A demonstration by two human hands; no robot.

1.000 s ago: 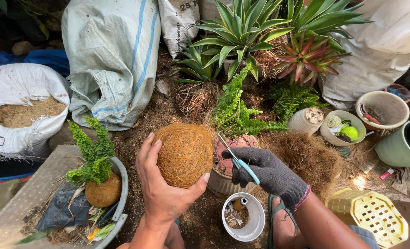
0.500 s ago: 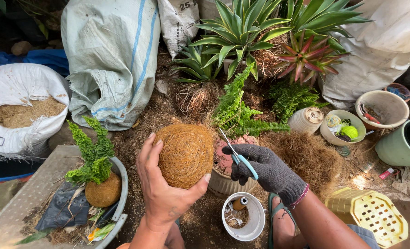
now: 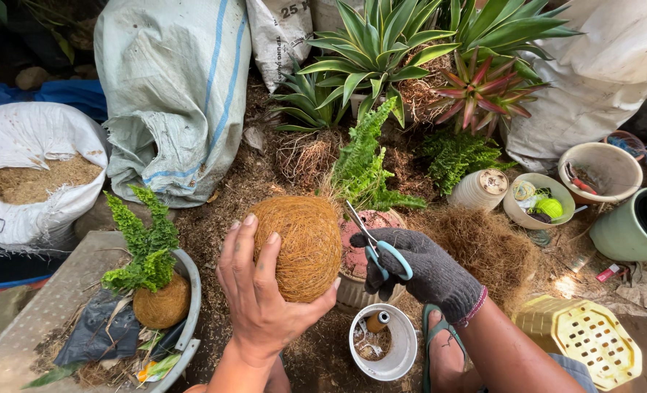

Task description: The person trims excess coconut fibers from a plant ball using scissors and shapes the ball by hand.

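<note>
Big shapes first: the grey-green sack leans at the back, the open white sack of brown fibre sits far left, and the spiky green plants fan out behind; none of them has budged over the last second, so the person's head stays steady too. Down a size, the metal basin at lower left holds a finished fern ball, and the yellow crate lies at lower right; same places as before. Now the middle of the action; the fibre ball sits up in front of the person, cupped from below and behind by the bare left hand, fingers wrapped closed around it; it has kept the same tilt and height as half a second ago. The gloved right hand is closed on the blue-handled scissors, blades pointing up just beside the ball's right edge, over the pink pot; the scissors have only edged a touch, tips hovering near the fibres. Judging from that, the trimming is paused mid-inspection rather than cutting; smallest of all, the white cup waits underneath.
</note>
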